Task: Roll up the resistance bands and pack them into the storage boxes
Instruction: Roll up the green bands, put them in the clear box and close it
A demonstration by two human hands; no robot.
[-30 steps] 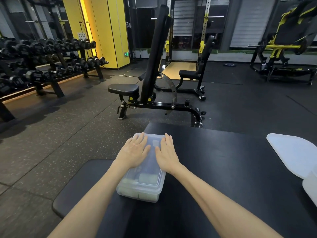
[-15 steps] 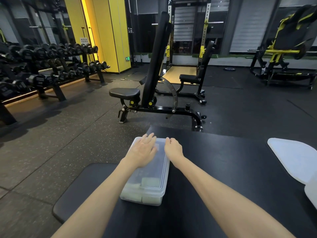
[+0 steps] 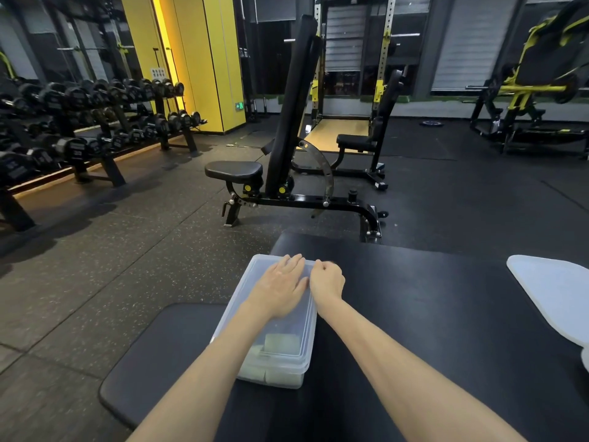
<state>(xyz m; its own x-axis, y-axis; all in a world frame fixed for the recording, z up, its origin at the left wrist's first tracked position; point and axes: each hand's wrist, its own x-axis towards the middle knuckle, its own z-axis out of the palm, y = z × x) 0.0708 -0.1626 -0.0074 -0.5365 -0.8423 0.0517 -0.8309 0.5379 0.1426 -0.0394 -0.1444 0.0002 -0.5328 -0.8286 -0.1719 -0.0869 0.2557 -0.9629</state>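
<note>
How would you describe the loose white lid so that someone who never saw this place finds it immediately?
Start at the wide black padded surface in the foreground and go to its right edge. The loose white lid lies flat there, alone. Unlike the lid on the clear storage box under both hands, it covers no box.

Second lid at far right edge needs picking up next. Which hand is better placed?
Right, probably. The right hand is curled at the clear storage box's right rim, nearer the loose lid. The left hand lies flat on the box lid and would have to cross over.
</note>
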